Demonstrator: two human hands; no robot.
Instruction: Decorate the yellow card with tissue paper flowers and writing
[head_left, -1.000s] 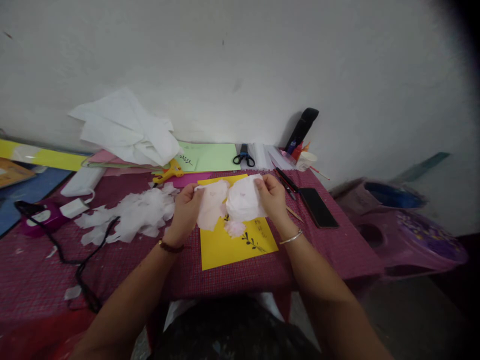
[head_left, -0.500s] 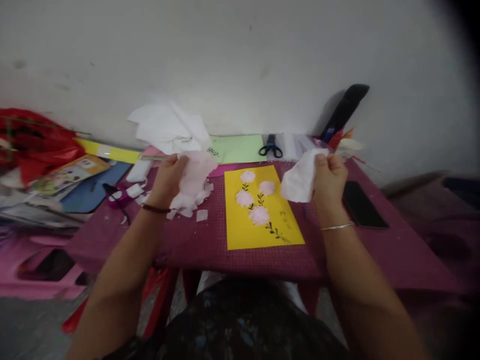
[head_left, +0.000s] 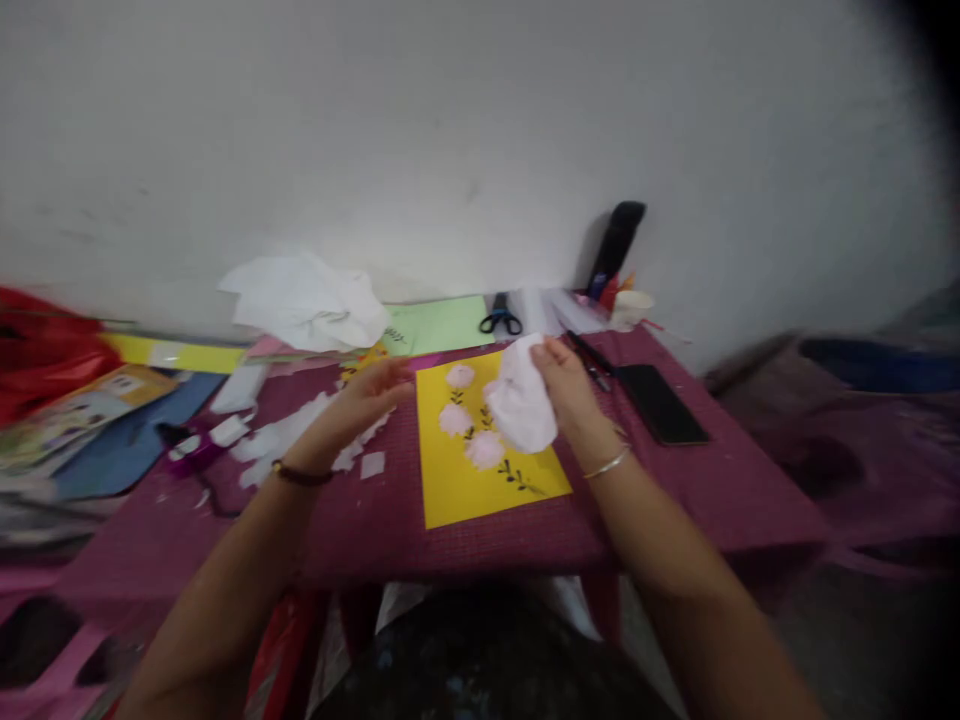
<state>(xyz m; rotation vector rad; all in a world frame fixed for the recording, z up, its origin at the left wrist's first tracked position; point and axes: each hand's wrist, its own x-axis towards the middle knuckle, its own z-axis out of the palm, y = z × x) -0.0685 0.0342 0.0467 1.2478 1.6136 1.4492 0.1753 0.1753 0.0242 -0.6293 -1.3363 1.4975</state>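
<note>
Two hands (head_left: 365,400) (head_left: 568,383), four flowers (head_left: 485,450), one card (head_left: 457,497)

The flower card (head_left: 457,500) lies on the table (head_left: 712,520), near its front edge; the right hand (head_left: 570,390) holds the paper piece (head_left: 525,400) over the right side of the card; the left hand (head_left: 364,402) is left of the card, near the paper scraps (head_left: 281,430); the phone (head_left: 660,403) lies right of the right hand; the scissors (head_left: 500,318) lie behind the card; the cup (head_left: 631,308) stands right of the scissors; the loose sheets (head_left: 307,300) lie left of the scissors, behind the scraps.
</note>
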